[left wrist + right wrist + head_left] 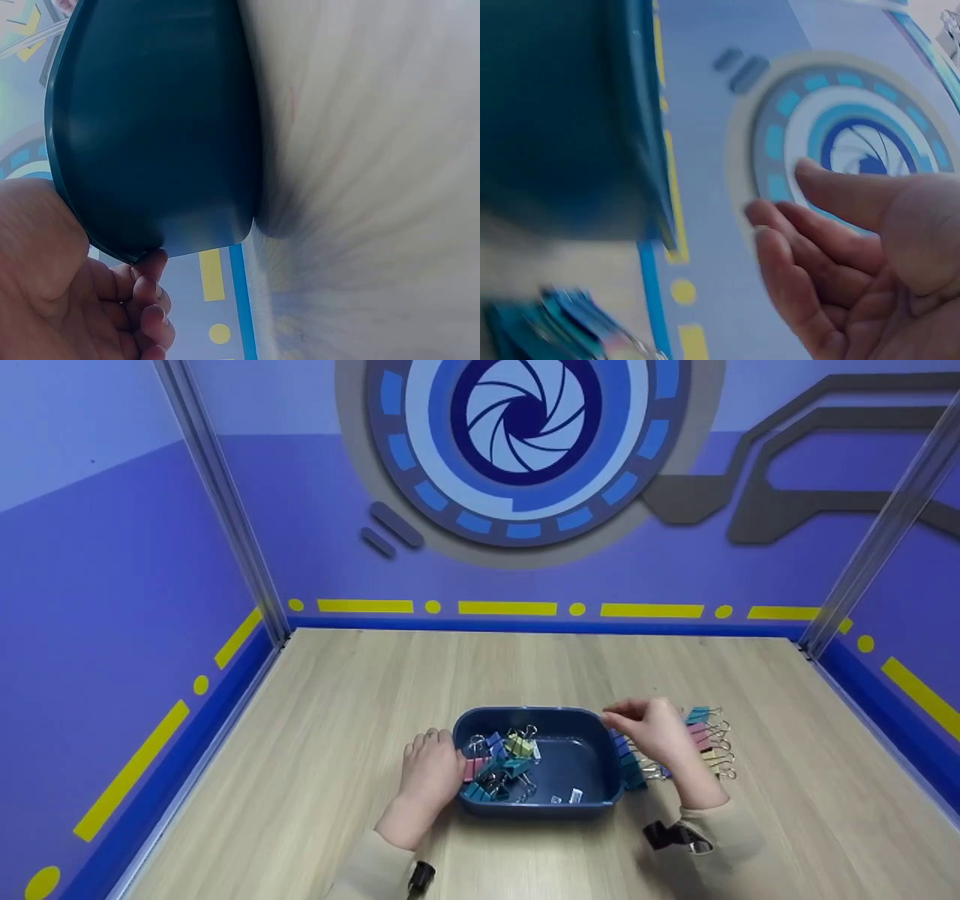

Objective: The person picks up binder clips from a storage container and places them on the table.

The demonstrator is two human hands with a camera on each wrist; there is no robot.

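A dark blue plastic bin stands on the table with a loose heap of binder clips in its left half, in teal, pink, yellow and blue. My left hand holds the bin's left rim; the left wrist view shows its fingertips at the rim's corner. Over the bin's right rim hovers my right hand, its thumb and loosely bent fingers apart with nothing between them. Beneath and beside that hand lie more binder clips in rows on the table, partly hidden by it.
Small white paper-like bits lie on the bin's floor at the front right. The wooden table is bounded by blue printed panels at the back and sides, with metal posts at the corners.
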